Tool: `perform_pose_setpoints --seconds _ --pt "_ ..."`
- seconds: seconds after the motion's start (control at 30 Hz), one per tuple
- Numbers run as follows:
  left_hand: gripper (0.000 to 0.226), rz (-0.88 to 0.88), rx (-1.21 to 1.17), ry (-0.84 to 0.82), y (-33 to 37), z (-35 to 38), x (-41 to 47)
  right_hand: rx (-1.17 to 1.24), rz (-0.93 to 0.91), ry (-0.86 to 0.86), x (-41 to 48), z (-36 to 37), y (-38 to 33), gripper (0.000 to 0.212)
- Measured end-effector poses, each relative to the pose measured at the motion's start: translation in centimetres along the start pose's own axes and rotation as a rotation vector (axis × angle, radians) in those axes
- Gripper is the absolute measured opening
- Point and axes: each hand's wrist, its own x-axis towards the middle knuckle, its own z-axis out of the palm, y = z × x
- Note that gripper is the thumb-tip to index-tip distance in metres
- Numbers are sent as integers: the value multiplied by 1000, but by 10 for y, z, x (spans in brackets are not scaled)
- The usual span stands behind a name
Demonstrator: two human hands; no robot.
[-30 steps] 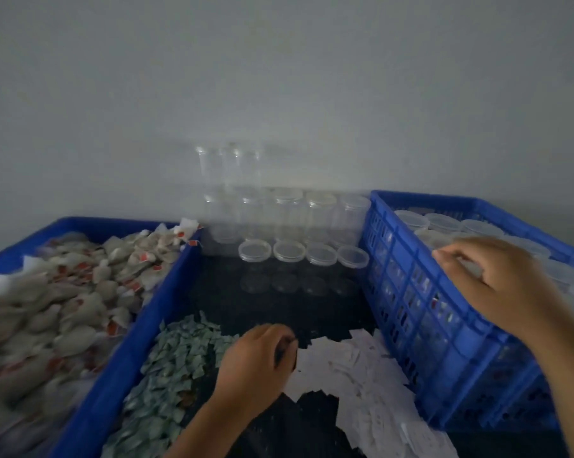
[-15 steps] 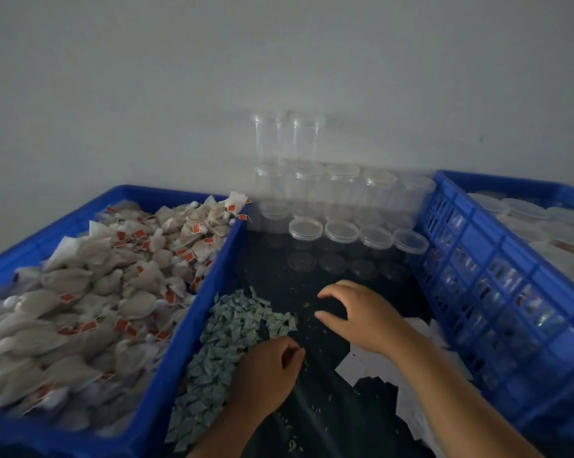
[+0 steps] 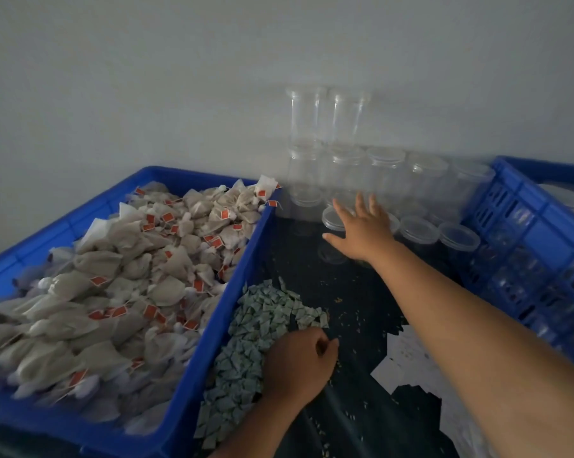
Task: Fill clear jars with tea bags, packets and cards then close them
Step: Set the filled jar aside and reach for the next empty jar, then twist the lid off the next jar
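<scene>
At the back of the dark tabletop (image 3: 355,292), the right hand (image 3: 365,233) now hovers over the front row of short clear plastic jars (image 3: 419,230), having reached forward from mid-table half a second ago. Its fingers are straight and spread, gripping nothing. The left hand (image 3: 299,361) has stayed at the heap of small green paper packets (image 3: 262,325), fingers curled; whether they pinch a packet cannot be told. Taller clear jars (image 3: 312,120) are stacked against the grey wall (image 3: 147,77) behind. The right forearm crosses the open strip between the blue plastic crate (image 3: 242,269) heaped with beige tea bags (image 3: 130,276) and the blue lattice crate (image 3: 527,233), above scattered white paper cards (image 3: 408,361).
</scene>
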Motion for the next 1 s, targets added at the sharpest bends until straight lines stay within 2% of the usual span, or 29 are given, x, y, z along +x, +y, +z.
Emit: perform_pose_setpoints --seconds 0.07,0.17,0.23,0.33,0.43,0.53,0.6,0.67,0.73,0.8,0.9,1.0 --pt "44 8 -4 -3 0 1 -1 20 0 -8 5 10 0 82" --pt "47 6 -9 -4 -2 2 0 81 -7 158 5 19 -2 64" --pt "47 8 -8 0 -1 2 0 118 -45 244 1 18 -5 59" --pt "47 8 -2 8 -2 2 0 362 -79 359 -13 13 -9 59" --pt "48 4 5 20 -1 3 -1 739 -16 498 -35 5 -14 72" --pt "48 3 26 37 0 4 0 944 18 597 -73 -9 -15 84" --pt "46 -3 31 40 -1 5 1 955 0 547 -109 -18 -8 93" --pt "43 -19 26 42 -2 5 1 936 -25 391 -149 -22 1 102" --pt "41 -36 33 40 -2 5 2 949 2 250 -190 -15 6 105" --pt "40 -50 46 37 -2 5 2 992 54 181 -232 2 3 108" --pt "41 -41 58 43 -2 5 2 1038 60 241 -282 32 -12 107" --pt "42 -41 65 33 1 1 3 1114 91 340 -304 58 -23 116"
